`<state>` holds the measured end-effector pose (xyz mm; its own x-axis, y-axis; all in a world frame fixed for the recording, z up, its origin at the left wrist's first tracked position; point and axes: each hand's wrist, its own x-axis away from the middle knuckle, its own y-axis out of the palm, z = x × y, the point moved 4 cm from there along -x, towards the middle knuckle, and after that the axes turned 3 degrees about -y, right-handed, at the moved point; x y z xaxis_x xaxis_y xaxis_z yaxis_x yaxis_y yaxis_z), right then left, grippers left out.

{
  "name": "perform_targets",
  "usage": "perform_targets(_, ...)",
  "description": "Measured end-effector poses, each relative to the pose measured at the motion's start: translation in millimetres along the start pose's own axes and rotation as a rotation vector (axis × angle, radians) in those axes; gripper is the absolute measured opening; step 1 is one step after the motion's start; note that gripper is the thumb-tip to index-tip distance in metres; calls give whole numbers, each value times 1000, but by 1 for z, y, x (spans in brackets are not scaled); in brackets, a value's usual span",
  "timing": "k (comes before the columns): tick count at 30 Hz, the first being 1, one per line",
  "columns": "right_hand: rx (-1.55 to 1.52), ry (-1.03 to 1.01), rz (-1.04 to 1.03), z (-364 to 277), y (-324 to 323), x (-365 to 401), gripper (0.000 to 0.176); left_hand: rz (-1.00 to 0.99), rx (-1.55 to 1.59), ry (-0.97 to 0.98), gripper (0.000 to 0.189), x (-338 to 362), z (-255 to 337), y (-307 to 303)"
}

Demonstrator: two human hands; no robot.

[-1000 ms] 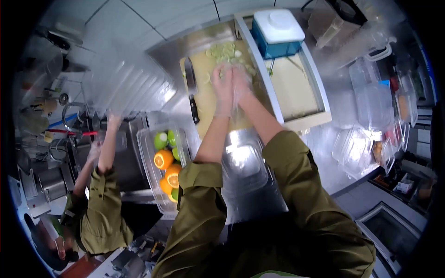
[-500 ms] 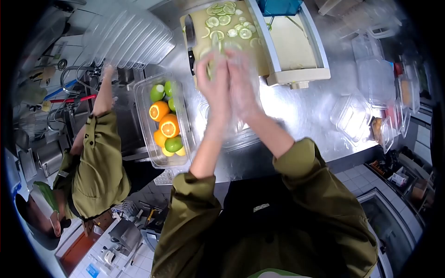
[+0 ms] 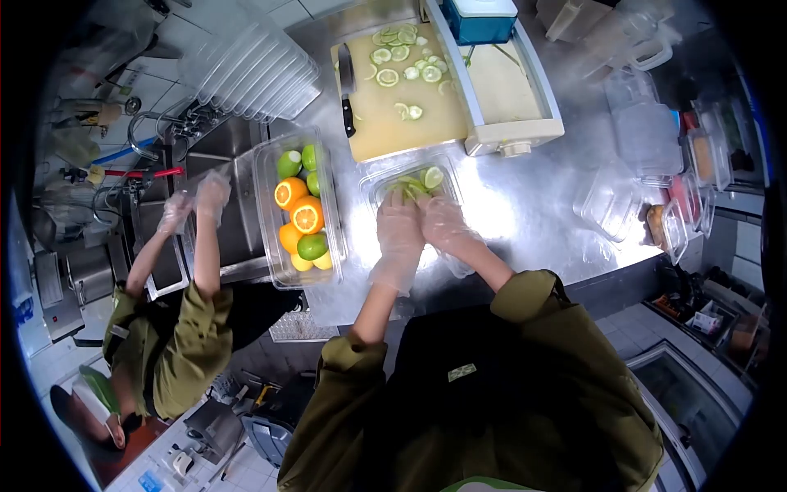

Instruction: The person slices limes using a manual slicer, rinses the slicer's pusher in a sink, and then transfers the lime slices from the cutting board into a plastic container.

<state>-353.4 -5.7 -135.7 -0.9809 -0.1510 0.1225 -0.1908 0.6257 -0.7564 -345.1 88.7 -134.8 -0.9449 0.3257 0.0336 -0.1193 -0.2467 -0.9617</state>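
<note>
At far left a co-worker's gloved hands (image 3: pixel 197 201) are over the sink (image 3: pixel 225 221), apart from mine. Next comes the clear tub (image 3: pixel 264 176) of halved oranges and whole limes, then the knife (image 3: pixel 347 86) lying along the left edge of the cutting board (image 3: pixel 410 127), with cut rounds (image 3: pixel 399 53) scattered at the board's far end. Just below the board, my gloved left hand (image 3: pixel 399 234) and right hand (image 3: pixel 444 225) sit side by side in the clear container (image 3: pixel 368 182) on the tabletop (image 3: pixel 525 205). My fingers are bent down onto the lime slices (image 3: pixel 422 180) heaped at its far end; I cannot tell whether they pinch any or only press. I judge this to be the step of settling slices into the container. A next move calls for loosening both hands and lifting clear without dragging slices over the rim.
</note>
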Motion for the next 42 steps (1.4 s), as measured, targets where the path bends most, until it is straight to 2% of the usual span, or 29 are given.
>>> perform_targets(2,177,-264,-110,2,3,8,14,82,-115,88,24,11,10,-6)
perform_targets(5,269,-332,-206,-10,-6,16,13,-111,-242,168,30,17,10,-22)
perform_targets(6,281,-290,-271,-11,-9,15,11,-258,-209,127,30,13,8,-28)
perform_targets(8,302,-206,-409,-12,-14,17,19,-558,-139,36,31,8,3,-43)
perform_targets(9,269,-172,-344,-14,-19,18,22,-567,-88,9,30,5,-1,-53)
perform_targets(11,204,-107,-209,-18,-28,26,26,-474,-39,127,29,-20,-4,-78)
perform_targets(12,170,-176,-122,-23,-36,25,29,-428,-14,186,29,-36,-7,-84)
perform_targets(14,103,-311,52,-29,-51,24,33,-159,338,109,27,-86,-23,-90)
perform_targets(16,98,-303,205,-25,-55,18,34,-81,760,-80,34,-149,-25,-85)
perform_targets(18,110,-270,301,-15,-50,14,36,296,599,89,47,-215,-53,-32)
perform_targets(20,143,-216,351,3,-32,13,39,318,628,-33,51,-262,-65,-12)
perform_targets(21,173,-328,370,12,-25,17,44,327,649,-88,53,-291,-70,1)
perform_targets(22,213,-357,385,21,-14,21,45,413,672,-56,55,-331,-91,28)
perform_targets(24,151,-276,275,10,-31,18,45,405,665,-68,55,-366,-80,4)
perform_targets(25,111,-268,266,9,-38,15,44,352,692,-89,54,-377,-70,-7)
perform_targets(28,8,-242,234,10,-46,12,44,258,887,-84,52,-407,-63,32)
perform_targets(29,0,-234,234,10,-46,13,44,320,699,61,50,-403,-60,37)
perform_targets(32,-31,-237,270,16,-51,6,41,80,736,197,45,-400,-50,58)
perform_targets(36,-2,-188,297,30,-45,-6,34,-307,816,196,38,-397,-44,63)
perform_targets(39,-23,-143,256,30,-42,-6,28,-373,979,78,36,-384,-43,54)
perform_targets(42,-15,-138,279,17,-46,-7,28,-353,1106,0,26,-373,-39,45)
